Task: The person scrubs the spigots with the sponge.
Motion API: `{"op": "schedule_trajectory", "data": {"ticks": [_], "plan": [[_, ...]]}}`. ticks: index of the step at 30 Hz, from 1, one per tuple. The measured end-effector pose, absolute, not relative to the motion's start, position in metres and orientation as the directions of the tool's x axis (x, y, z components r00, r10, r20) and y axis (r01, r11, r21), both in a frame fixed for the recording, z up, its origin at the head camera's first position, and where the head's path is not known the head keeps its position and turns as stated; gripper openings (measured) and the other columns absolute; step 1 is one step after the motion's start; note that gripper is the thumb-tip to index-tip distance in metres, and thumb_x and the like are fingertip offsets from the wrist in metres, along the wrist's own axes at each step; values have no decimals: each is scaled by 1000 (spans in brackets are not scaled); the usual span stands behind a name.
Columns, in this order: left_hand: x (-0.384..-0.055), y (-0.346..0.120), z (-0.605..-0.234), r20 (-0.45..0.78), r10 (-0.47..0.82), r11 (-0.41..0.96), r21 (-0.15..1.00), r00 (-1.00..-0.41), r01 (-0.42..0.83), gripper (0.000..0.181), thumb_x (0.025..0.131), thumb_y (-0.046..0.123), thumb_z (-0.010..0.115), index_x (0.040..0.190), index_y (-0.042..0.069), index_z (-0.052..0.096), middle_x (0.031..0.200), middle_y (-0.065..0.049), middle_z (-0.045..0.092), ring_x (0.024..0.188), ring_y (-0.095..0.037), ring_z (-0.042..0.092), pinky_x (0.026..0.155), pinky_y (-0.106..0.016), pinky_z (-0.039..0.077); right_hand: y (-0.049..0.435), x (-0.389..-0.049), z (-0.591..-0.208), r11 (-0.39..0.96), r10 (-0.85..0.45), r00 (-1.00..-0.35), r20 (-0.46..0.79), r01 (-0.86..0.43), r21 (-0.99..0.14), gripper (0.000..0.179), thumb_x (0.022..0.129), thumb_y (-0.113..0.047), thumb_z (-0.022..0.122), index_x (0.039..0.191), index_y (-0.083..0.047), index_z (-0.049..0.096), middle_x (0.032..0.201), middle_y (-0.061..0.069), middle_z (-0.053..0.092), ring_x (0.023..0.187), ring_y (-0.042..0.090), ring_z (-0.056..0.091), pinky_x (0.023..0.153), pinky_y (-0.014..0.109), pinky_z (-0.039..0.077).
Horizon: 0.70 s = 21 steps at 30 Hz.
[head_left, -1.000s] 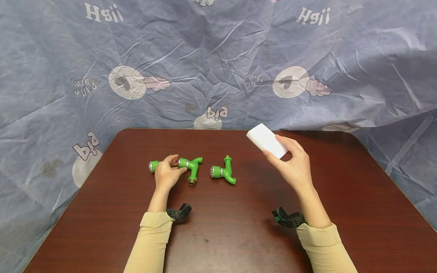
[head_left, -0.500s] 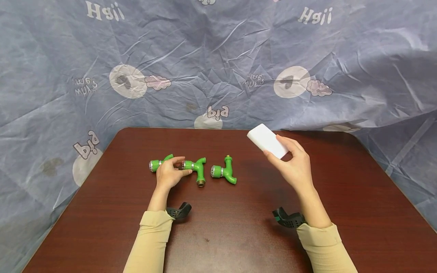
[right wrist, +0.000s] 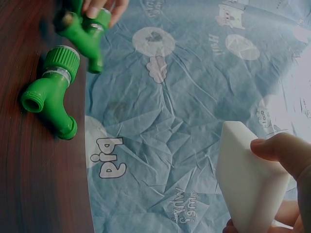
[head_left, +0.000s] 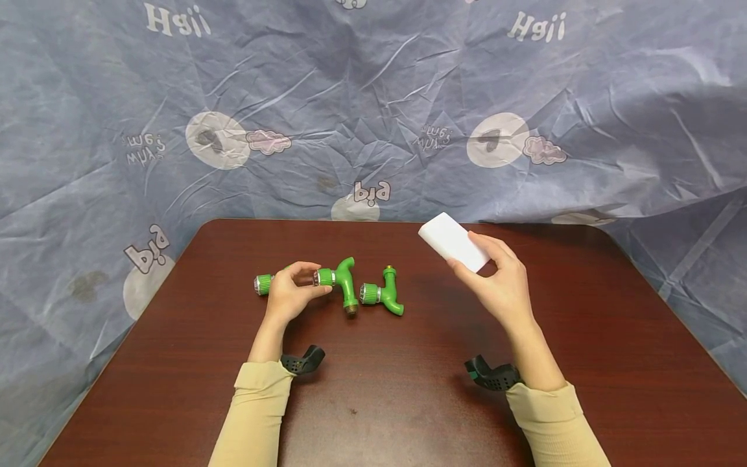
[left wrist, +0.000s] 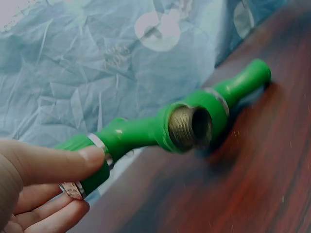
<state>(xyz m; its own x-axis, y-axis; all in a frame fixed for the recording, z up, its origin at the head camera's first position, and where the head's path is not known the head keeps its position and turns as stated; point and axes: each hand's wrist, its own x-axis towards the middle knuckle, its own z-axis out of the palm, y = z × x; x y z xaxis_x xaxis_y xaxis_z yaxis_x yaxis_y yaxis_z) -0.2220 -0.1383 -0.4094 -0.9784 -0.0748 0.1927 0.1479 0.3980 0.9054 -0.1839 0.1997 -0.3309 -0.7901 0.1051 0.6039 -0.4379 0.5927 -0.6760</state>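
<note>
My left hand (head_left: 289,295) pinches a green faucet (head_left: 345,282) by its ribbed knob, thumb on one side and fingers on the other. The faucet's brass threaded end (left wrist: 183,128) faces the camera in the left wrist view. Just right of it, a second green faucet (head_left: 390,293) lies on the table. Another green faucet (head_left: 263,284) lies at the left, mostly hidden behind my left hand. My right hand (head_left: 503,282) holds a plain white rectangular block (head_left: 454,241) up above the table, gripped at one end between thumb and fingers, as the right wrist view (right wrist: 250,179) also shows.
The dark reddish-brown table (head_left: 385,389) stretches under both arms. Behind its far edge hangs a crinkled blue-grey printed sheet (head_left: 373,97). Each wrist carries a black camera mount, one at the left (head_left: 303,360) and one at the right (head_left: 493,374).
The faucet in my left hand has shifted right, toward the faucet beside it, and its body has turned. My left hand has moved slightly right; my right hand and the white block have barely moved.
</note>
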Motion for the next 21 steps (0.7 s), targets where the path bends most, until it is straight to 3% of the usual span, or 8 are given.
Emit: {"op": "schedule_trajectory", "data": {"ticks": [7,21], "plan": [[-218,-125,-393,237,6,158,959,-971,235,46,71,3,81,114,2,65,112,-17,65,99,-31,63,78,-28,54,192,-181,-330,591,67,-813,578,-434,-680,49,71,-14,81,118,-7,66,114,3,63,94,13,55,72,15,41],[-211,-91,-383,235,48,0,972,-971,235,47,70,-1,80,114,-1,64,110,-11,66,97,-23,64,77,-32,55,163,-174,-339,550,-159,-802,576,-556,-623,52,71,-17,83,119,-10,65,117,4,62,106,19,56,83,27,44]]}}
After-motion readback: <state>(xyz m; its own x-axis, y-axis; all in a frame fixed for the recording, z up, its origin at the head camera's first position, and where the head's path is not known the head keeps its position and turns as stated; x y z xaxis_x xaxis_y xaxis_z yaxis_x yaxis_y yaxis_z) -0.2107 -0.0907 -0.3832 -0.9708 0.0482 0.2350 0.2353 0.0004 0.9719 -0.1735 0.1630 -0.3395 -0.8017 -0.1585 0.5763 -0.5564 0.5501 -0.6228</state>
